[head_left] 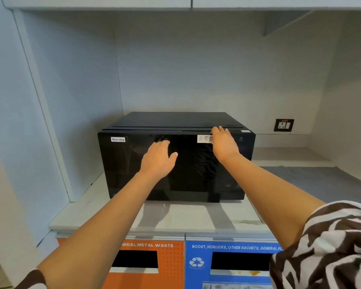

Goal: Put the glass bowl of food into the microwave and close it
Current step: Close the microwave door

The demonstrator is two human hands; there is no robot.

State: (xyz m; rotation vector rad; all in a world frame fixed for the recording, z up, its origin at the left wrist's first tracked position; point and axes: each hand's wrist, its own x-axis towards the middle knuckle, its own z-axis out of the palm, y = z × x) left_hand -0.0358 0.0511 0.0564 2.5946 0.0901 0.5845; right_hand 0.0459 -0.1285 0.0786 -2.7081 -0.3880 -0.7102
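A black microwave stands on a pale counter, its glossy door shut and a "Non-Veg" label at its top left. My left hand lies flat against the middle of the door, fingers spread, holding nothing. My right hand rests at the door's top edge on the right, fingers curled over the rim beside a white sticker. No glass bowl is visible; the dark door hides the inside.
The counter has bare space right of the microwave, with a wall socket behind. Below the counter are an orange waste bin front and a blue recycling bin front. Cabinets hang overhead.
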